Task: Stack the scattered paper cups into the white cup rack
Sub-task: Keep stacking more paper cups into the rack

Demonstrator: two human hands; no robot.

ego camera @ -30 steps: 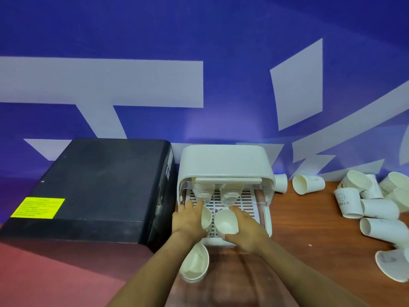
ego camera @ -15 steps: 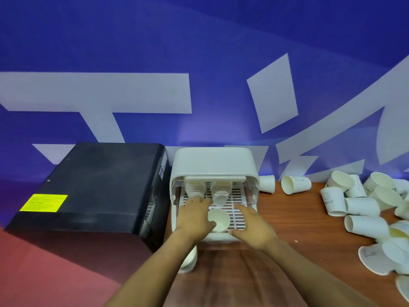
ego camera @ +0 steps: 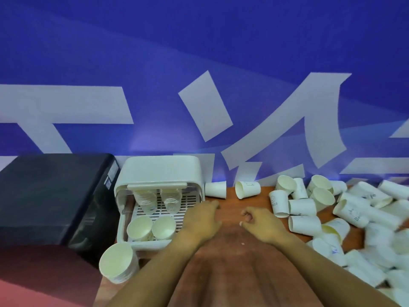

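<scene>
Your left hand and right hand hover loosely curled, holding nothing, beside the slatted white plastic cup rack; smooth white paper cups read "HELLO".

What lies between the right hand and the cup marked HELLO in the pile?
Head view: only bare wooden table lies between the right hand and the HELLO cup. No other cup sits in that gap.
</scene>
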